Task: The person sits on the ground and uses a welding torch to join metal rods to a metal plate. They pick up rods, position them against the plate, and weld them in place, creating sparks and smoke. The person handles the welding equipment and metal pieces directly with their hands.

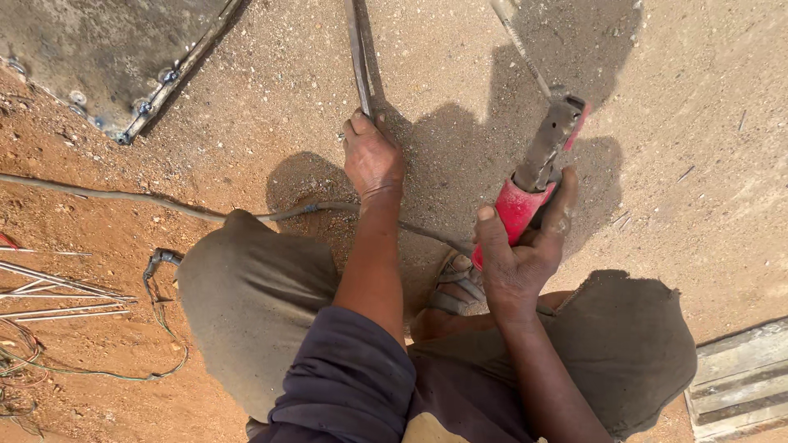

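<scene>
At the left edge of the sandy ground [698, 123], a bundle of thin metal rods [57, 291] is seen lying flat, with thin green wire [98, 371] looped just below it. A grey metal plate [98, 49] with welded lugs along its rim is set in the upper left corner. A dark cable [123, 197] is run across the ground from the left edge toward the knees.

Near the middle, the left hand [373, 156] is pressed down, palm flat and fingers together, on the near end of a narrow metal bar [359, 53] that reaches to the top edge. A sandalled foot [455, 287] is planted just below.

Right of the middle, the right hand [517, 258] is closed around the red handle of an electrode holder [538, 176], in which a thin welding rod [517, 41] is clamped, slanting up toward the top edge. A slatted board [739, 381] is seen in the lower right corner.
</scene>
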